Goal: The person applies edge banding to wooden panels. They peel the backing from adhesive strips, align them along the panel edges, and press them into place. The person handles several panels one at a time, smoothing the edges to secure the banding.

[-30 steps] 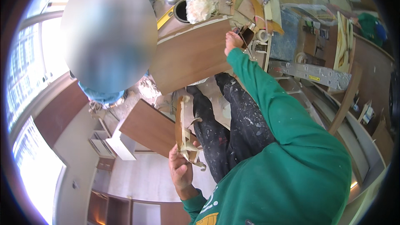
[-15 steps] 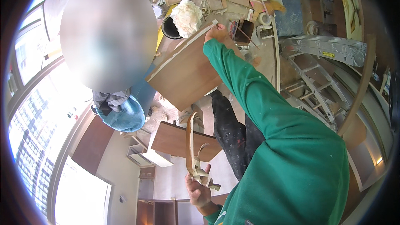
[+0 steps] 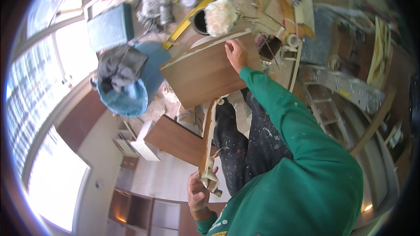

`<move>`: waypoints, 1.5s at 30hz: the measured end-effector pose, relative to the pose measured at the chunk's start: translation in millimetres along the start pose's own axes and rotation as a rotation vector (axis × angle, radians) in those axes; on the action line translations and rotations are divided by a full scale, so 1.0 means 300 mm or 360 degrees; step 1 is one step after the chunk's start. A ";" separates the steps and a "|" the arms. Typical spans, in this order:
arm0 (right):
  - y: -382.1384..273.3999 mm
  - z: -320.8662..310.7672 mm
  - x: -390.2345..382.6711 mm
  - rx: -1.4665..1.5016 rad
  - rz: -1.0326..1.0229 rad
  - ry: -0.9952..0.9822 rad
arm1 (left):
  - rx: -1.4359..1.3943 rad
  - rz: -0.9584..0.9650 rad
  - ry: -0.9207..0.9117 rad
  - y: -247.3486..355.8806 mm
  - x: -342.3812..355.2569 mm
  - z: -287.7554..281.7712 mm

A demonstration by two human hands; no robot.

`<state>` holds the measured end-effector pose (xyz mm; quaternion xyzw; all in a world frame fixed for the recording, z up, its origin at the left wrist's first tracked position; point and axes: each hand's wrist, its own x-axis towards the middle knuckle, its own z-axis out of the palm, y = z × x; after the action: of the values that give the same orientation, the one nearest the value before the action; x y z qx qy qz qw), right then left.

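A flat brown wood-grain board (image 3: 201,74) lies in front of me, with a pale strip (image 3: 199,50) along its far edge. My right hand (image 3: 237,55) rests on the board near that edge, fingers apart and holding nothing that I can see. Lower left, my left hand (image 3: 197,192) is closed on a long thin brown-and-cream strip (image 3: 208,133). Crumpled pale tape (image 3: 211,181) hangs at the strip's near end, by the fingers. The strip's far end reaches close to the board's near edge; whether they touch I cannot tell.
A blue bin (image 3: 124,100) with grey cloth stands left of the board. Beyond it are a dark bucket (image 3: 200,22), a white crumpled bundle (image 3: 221,16) and a yellow level (image 3: 186,24). A second brown board (image 3: 173,137) stands nearer; an aluminium ladder (image 3: 345,87) lies right.
My right hand has moved off the board's far corner onto its face, and its fingers have loosened. My left hand keeps the strip. The whole view has shifted.
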<state>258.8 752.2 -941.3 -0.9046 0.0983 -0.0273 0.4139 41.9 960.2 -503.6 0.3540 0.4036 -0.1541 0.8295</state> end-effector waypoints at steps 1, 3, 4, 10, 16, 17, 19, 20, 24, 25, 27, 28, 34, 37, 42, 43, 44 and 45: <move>-0.015 -0.023 -0.030 -0.0007 -0.0149 -0.0221 | -0.0005 -0.0023 -0.0007 -0.010 0.001 -0.001; -0.051 -0.017 -0.059 -0.0013 -0.0393 -0.0540 | -0.0043 -0.0027 0.0019 -0.038 -0.011 -0.016; -0.062 -0.007 -0.074 -0.0015 -0.0486 -0.0642 | -0.0046 -0.0030 0.0030 -0.054 -0.022 -0.031; -0.256 0.172 -0.076 -0.0136 -0.0687 -0.0976 | 0.0143 -0.0165 0.0089 -0.117 -0.077 -0.170; -0.402 0.474 -0.114 -0.0179 -0.0908 -0.1030 | 0.0162 -0.0114 0.0083 -0.109 -0.118 -0.325; -0.438 0.509 -0.129 -0.0159 -0.0927 -0.1042 | 0.0139 -0.0094 0.0100 -0.119 -0.130 -0.361; -0.497 0.563 -0.165 -0.0198 -0.0900 -0.1013 | 0.0086 -0.0054 0.0134 -0.143 -0.158 -0.437; -0.512 0.592 -0.178 -0.0208 -0.0911 -0.0968 | 0.0034 -0.0041 0.0136 -0.152 -0.171 -0.473; -0.527 0.694 -0.192 -0.0518 -0.1039 -0.0845 | -0.0146 0.0014 0.0145 -0.159 -0.199 -0.565; -0.537 0.713 -0.195 -0.0614 -0.1074 -0.0815 | -0.0187 0.0032 0.0150 -0.160 -0.202 -0.580; -0.548 0.730 -0.204 -0.0791 -0.1034 -0.0861 | -0.0234 0.0029 0.0122 -0.186 -0.227 -0.627; -0.549 0.735 -0.201 -0.0845 -0.1027 -0.0871 | -0.0255 0.0033 0.0100 -0.194 -0.236 -0.648; -0.602 0.741 -0.176 -0.1127 -0.1009 -0.0986 | -0.0484 0.0151 0.0075 -0.232 -0.252 -0.723; -0.652 0.730 -0.145 -0.1195 -0.1183 -0.1053 | -0.0518 0.0083 -0.0008 -0.251 -0.260 -0.758; -0.724 0.724 -0.096 -0.1150 -0.1426 -0.1157 | -0.0493 0.0155 -0.0006 -0.289 -0.253 -0.782; -0.718 0.728 -0.072 -0.1185 -0.1522 -0.1214 | -0.0495 0.0156 -0.0017 -0.286 -0.251 -0.786; -0.702 0.736 -0.048 -0.1214 -0.1614 -0.1273 | -0.0482 0.0152 -0.0026 -0.279 -0.249 -0.786; -0.684 0.746 -0.029 -0.1241 -0.1705 -0.1332 | -0.0468 0.0148 -0.0035 -0.270 -0.246 -0.785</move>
<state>311.3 1051.2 -933.1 -0.8439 -0.5132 0.1565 -0.0006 -180.2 1068.9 -583.4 0.2453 0.3960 -0.0585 0.8829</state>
